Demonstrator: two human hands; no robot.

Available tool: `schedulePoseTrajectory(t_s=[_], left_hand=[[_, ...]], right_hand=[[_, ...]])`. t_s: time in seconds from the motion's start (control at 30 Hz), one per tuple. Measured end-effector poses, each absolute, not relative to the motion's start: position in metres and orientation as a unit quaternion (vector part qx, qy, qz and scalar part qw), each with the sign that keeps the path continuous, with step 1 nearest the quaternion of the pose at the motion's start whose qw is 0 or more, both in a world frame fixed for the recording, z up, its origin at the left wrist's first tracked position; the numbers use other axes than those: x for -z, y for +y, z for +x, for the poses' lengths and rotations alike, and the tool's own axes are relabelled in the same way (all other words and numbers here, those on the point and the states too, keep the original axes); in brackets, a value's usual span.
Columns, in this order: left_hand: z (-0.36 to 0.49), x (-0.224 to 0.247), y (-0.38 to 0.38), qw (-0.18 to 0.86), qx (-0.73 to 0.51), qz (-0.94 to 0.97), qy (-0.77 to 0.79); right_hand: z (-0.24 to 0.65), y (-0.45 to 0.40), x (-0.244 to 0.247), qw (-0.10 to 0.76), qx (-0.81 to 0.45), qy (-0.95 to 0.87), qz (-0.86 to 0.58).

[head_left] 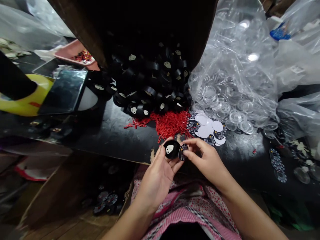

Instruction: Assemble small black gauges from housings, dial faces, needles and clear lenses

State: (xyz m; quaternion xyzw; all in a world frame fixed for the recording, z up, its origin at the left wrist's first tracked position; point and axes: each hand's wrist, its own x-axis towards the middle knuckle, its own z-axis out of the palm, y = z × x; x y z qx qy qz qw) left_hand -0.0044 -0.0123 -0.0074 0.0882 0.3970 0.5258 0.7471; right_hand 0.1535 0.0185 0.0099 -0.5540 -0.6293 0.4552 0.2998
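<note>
My left hand (161, 173) is closed around a round black gauge housing (168, 154) with a pale plate inside it. Between the thumb and fingers of my right hand (203, 156) is a small black printed dial (183, 152), tilted at the housing's right rim. Just beyond my hands lies a heap of red pointers (170, 124). To its right is a pile of round dials (205, 130), some with white faces up and some with black printed faces up.
Many black housings (150, 91) spill from a dark box behind the pointers. A plastic bag of clear round covers (232, 96) stands at right. A phone-like dark slab (63, 90) and a pink tray (66, 50) are at left. Below the table edge, a carton (57, 196) holds finished-looking dials.
</note>
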Motion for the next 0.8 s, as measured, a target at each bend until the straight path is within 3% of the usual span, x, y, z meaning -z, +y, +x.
schedulePoseTrajectory(t_s=[0.23, 0.63, 0.8], left_hand=[[-0.001, 0.011, -0.021, 0.718, -0.536, 0.167, 0.411], [-0.009, 0.016, -0.025, 0.733, -0.465, 0.256, 0.426], [-0.007, 0.01, -0.026, 0.718, -0.433, 0.298, 0.456]], right_hand=[[0.145, 0.018, -0.029, 0.325, -0.477, -0.587, -0.567], [0.143, 0.028, -0.036, 0.224, -0.428, -0.631, -0.607], [0.149, 0.011, -0.026, 0.241, -0.525, -0.597, -0.557]])
